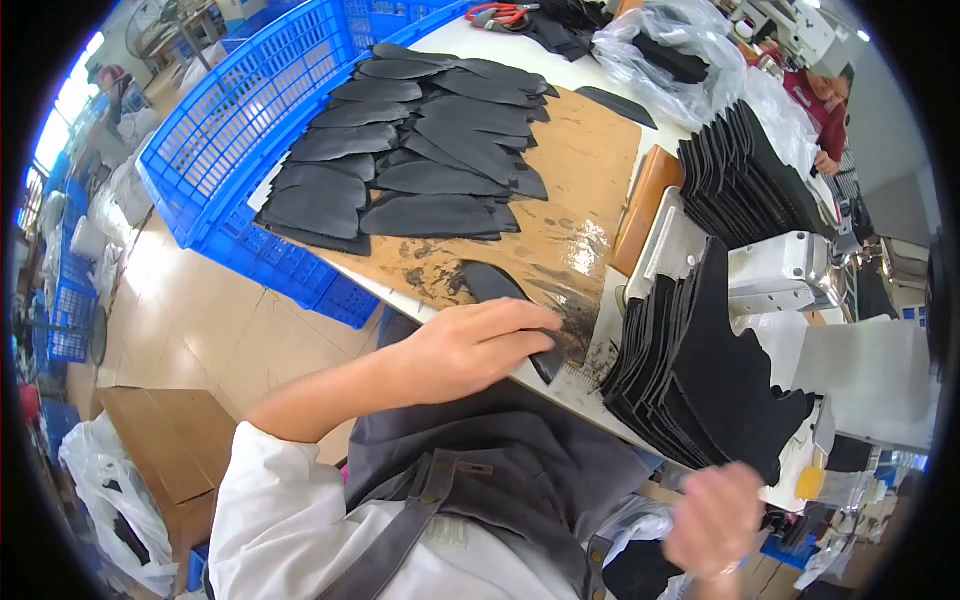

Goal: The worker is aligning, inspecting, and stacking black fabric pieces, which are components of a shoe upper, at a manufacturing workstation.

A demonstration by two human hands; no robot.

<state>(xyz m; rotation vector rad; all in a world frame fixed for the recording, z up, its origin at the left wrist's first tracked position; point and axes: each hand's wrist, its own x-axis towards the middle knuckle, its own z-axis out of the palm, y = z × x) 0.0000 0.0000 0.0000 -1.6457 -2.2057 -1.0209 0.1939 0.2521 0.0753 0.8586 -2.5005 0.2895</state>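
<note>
My left hand [480,345] is over the near edge of a stained brown board [570,230], its fingers curled over a black curved flat piece [490,280]. Both ends of that piece show past my fingers; its middle is hidden under them. Rows of similar overlapping black pieces [440,175] cover the board's far left part. My right hand [715,520] is off the table at the lower right, smeared by motion, near a stack of black cut pieces [700,370]. Whether it holds anything cannot be made out.
A blue plastic crate [230,130] stands left of the board. A second black stack [750,180] sits at the right, beside a white and metal machine [785,270]. Red-handled pliers [500,15] and a clear plastic bag [680,50] lie farther back. Another person [825,110] is at the far right.
</note>
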